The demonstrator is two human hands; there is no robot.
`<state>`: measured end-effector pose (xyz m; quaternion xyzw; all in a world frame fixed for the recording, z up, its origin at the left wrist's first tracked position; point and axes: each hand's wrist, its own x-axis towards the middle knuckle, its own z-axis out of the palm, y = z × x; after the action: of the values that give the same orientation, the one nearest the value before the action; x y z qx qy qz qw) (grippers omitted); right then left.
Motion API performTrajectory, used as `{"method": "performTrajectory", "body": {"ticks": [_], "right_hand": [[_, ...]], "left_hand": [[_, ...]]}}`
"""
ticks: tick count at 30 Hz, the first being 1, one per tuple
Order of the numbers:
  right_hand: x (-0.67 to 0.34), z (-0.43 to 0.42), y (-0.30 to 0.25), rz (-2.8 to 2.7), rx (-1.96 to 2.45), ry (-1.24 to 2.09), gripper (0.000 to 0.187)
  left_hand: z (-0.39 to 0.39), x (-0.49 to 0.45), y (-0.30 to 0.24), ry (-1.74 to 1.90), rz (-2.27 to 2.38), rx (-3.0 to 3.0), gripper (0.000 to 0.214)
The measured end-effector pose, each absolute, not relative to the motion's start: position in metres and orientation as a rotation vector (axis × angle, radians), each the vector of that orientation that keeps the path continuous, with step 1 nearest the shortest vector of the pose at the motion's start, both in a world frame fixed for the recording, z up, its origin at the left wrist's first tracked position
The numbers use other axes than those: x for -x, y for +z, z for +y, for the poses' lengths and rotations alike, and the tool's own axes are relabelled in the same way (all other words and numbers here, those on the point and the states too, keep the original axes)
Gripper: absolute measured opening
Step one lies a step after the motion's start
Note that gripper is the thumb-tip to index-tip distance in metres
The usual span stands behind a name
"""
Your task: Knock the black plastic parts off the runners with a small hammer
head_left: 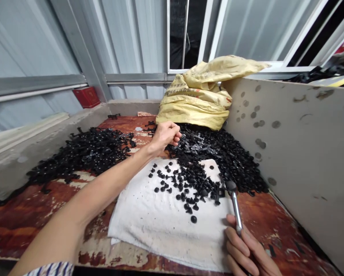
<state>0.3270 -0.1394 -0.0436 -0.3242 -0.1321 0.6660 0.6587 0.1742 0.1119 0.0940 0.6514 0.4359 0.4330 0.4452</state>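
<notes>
My left hand (pixel 166 135) reaches over the near edge of a heap of small black plastic parts (pixel 235 161). Its fingers are closed, and whatever they may hold is hidden. At the lower right, my right hand (pixel 245 251) is wrapped round a shiny metal-handled tool (pixel 236 211) with a dark round end, pointing up towards the heap. Between my hands lies a white cloth (pixel 149 226). Many loose black button-like pieces (pixel 189 184) are scattered on its upper half, thickest beside the heap.
A second heap of black parts (pixel 94 149) lies to the left on the worn red-brown tabletop (pixel 264 222). Behind the right heap slumps a yellow woven sack (pixel 193 103). A spotted pale board (pixel 298 134) walls off the right side. A red box (pixel 86 97) sits in the back left corner.
</notes>
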Motion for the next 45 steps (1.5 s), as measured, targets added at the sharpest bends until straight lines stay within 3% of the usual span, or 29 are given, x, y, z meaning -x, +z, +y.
{"method": "performTrajectory", "body": {"ticks": [7, 11, 18, 33, 45], "right_hand": [[-0.319, -0.135, -0.035, -0.416, 0.752, 1.334, 0.029], [-0.317, -0.135, -0.039, -0.417, 0.806, 1.288, 0.038], [-0.309, -0.138, -0.04, -0.461, 0.85, 1.234, 0.031], [-0.315, -0.151, -0.047, -0.545, 0.882, 1.254, 0.023], [-0.314, -0.149, -0.04, -0.605, 0.934, 1.253, 0.021]], "left_hand": [[0.001, -0.165, 0.051, 0.705, 0.751, -1.713, 0.008], [-0.033, -0.165, 0.026, 0.732, 0.751, -1.863, 0.009], [-0.049, -0.171, 0.013, 0.763, 0.79, -1.832, 0.009], [-0.042, -0.155, 0.021, 0.03, 0.719, -0.944, 0.036], [-0.039, -0.124, 0.019, 0.46, 0.996, -1.012, 0.028]]}}
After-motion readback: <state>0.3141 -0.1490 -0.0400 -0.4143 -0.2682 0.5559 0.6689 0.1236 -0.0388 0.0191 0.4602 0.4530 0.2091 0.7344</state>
